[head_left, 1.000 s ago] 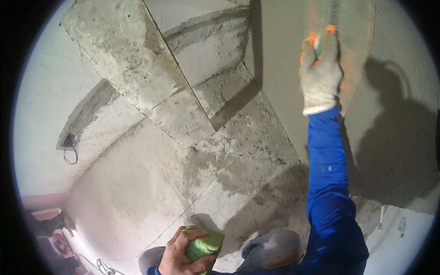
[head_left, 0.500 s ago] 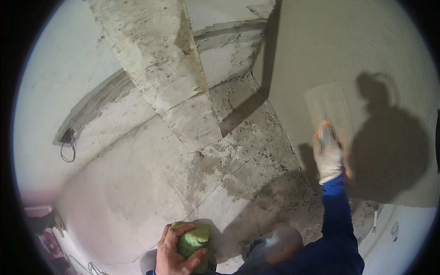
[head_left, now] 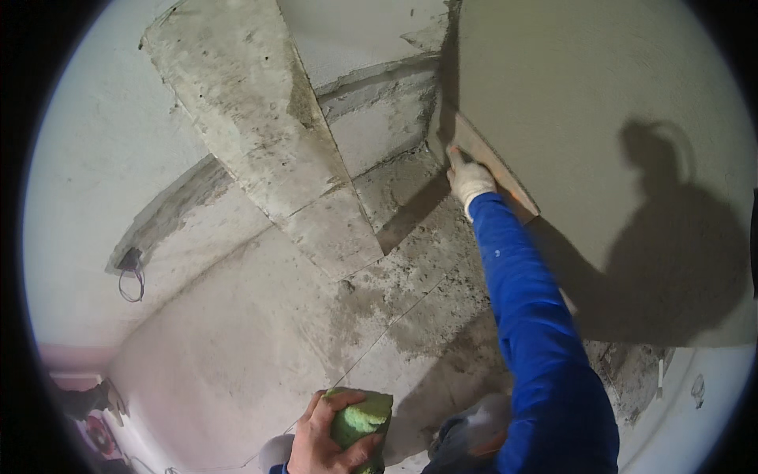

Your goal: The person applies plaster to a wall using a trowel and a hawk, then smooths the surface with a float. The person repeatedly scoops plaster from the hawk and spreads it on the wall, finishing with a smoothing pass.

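My bare left hand (head_left: pixel 320 438), low in the middle, grips a green block (head_left: pixel 363 419) that looks like a sponge with a ragged side. Up and to the right, my right hand (head_left: pixel 471 180) in a pale knitted glove is closed around the handle of a plastering float (head_left: pixel 505 180). The float is long, flat and pinkish, tilted along the lower left edge of the grey plastered wall (head_left: pixel 600 71), near the inner corner. Its handle is mostly hidden behind the glove.
A rough, stained concrete beam (head_left: pixel 260 118) slants down from the top left. Behind it a chased groove in the wall ends in a wire loop (head_left: pixel 132 284). Patchy floor (head_left: pixel 410 316) spreads below. My shadow (head_left: pixel 671 253) falls on the wet-looking wall at right.
My right hand and the float have moved left from the middle of the plastered wall to its corner edge, and the float has turned steeply. My left hand has shifted slightly right with the green sponge.
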`<state>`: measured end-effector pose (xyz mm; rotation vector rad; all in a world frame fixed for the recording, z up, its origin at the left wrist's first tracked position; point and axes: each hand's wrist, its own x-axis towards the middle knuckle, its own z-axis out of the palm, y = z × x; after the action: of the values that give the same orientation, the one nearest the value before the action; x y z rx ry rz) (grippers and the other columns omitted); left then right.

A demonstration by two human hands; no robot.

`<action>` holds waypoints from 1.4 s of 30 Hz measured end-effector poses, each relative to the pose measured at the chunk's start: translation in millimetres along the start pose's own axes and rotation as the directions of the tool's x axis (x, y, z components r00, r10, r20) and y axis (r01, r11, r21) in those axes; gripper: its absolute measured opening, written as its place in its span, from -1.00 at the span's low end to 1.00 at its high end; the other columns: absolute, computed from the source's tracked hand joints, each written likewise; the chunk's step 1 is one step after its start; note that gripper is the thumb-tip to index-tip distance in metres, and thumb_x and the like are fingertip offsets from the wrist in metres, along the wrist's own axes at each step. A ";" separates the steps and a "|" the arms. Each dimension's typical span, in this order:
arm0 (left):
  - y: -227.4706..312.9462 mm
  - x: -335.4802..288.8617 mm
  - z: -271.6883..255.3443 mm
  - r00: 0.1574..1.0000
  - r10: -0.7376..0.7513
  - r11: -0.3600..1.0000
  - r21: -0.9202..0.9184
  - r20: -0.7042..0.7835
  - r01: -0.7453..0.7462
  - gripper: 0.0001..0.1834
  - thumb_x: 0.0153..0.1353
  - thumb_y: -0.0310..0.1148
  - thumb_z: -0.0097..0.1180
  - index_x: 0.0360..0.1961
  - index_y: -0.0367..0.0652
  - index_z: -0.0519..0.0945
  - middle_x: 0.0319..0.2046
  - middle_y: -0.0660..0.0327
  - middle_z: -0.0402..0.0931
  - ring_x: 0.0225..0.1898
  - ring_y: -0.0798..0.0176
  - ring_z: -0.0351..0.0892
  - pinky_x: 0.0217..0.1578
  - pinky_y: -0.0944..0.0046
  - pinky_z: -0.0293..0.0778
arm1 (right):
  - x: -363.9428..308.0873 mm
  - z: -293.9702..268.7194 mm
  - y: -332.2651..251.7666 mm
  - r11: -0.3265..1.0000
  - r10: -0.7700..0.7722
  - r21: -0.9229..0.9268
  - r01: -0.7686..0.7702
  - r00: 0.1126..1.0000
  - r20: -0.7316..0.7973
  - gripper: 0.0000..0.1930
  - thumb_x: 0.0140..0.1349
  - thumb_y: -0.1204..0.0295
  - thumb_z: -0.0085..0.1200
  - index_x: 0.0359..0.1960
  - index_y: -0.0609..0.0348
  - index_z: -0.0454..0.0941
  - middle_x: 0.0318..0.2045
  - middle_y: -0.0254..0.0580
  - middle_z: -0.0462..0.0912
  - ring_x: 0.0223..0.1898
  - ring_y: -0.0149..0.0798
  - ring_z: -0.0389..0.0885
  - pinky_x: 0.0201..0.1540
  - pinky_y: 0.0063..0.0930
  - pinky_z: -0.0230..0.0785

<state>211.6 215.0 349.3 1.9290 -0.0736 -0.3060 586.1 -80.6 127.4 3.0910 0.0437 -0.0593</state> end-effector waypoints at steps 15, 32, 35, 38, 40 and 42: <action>-17.6 49.9 2.8 0.975 0.008 0.999 -0.033 0.224 0.000 -0.43 -0.09 -0.39 0.38 0.00 -0.21 0.48 -0.12 0.01 0.51 -0.09 0.06 0.53 -0.04 0.17 0.44 | -274.7 -166.1 110.3 0.937 0.209 0.347 0.041 0.729 -0.651 -0.50 0.31 0.41 0.06 0.27 0.26 0.32 -0.36 -0.15 0.64 -0.47 -0.45 0.59 -0.44 -0.59 0.47; -0.7 9.7 29.0 0.989 -0.094 0.995 0.043 0.114 0.090 -0.48 0.13 -0.46 0.15 0.13 -0.36 0.36 -0.03 -0.03 0.53 -0.01 0.14 0.51 0.05 0.19 0.40 | -83.0 71.0 38.0 0.983 0.105 0.125 -0.131 0.974 0.201 -0.36 0.40 0.15 -0.24 0.46 -0.17 -0.16 0.02 0.21 0.50 -0.08 0.11 0.61 -0.18 -0.07 0.57; -2.4 17.0 36.8 0.986 -0.133 0.991 0.002 0.101 0.133 -0.47 0.14 -0.46 0.15 0.14 -0.35 0.35 -0.02 -0.05 0.53 -0.01 0.14 0.51 0.06 0.18 0.40 | -119.2 88.3 52.7 0.993 0.101 0.046 -0.111 0.979 0.176 -0.31 0.38 0.24 -0.19 0.47 -0.06 -0.21 -0.05 0.15 0.55 -0.14 -0.02 0.65 -0.25 -0.14 0.59; -4.0 32.2 49.6 0.972 -0.175 0.974 -0.119 0.157 0.194 -0.41 0.02 -0.40 0.27 0.09 -0.30 0.35 -0.07 0.01 0.54 -0.07 0.17 0.53 0.02 0.20 0.43 | -175.6 89.2 75.7 0.999 0.049 -0.020 -0.045 0.975 0.218 -0.36 0.43 0.20 -0.27 0.46 0.02 -0.19 -0.21 0.02 0.64 -0.29 -0.09 0.69 -0.42 -0.21 0.58; -2.1 39.9 54.2 0.951 -0.220 0.948 -0.183 0.218 0.262 -0.39 -0.01 -0.38 0.33 0.06 -0.30 0.36 -0.09 0.04 0.55 -0.09 0.20 0.54 -0.01 0.22 0.45 | -225.0 85.6 94.5 0.972 0.172 0.105 -0.211 0.939 0.298 -0.40 0.44 0.16 -0.27 0.45 -0.10 -0.10 -0.25 -0.02 0.63 -0.40 -0.13 0.68 -0.48 -0.25 0.56; -2.9 49.1 59.1 0.946 -0.158 0.954 -0.205 0.281 0.221 -0.39 0.00 -0.36 0.34 0.06 -0.29 0.36 -0.10 0.05 0.56 -0.10 0.21 0.54 -0.02 0.22 0.46 | -281.2 73.2 114.8 0.983 0.181 -0.027 -0.182 0.932 0.315 -0.38 0.43 0.16 -0.26 0.46 -0.23 -0.18 -0.09 0.03 0.58 -0.35 -0.10 0.69 -0.46 -0.14 0.55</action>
<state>244.1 152.8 317.8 1.6540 -0.0229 -0.6714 305.9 -206.6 71.0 3.0277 -0.2542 -0.5462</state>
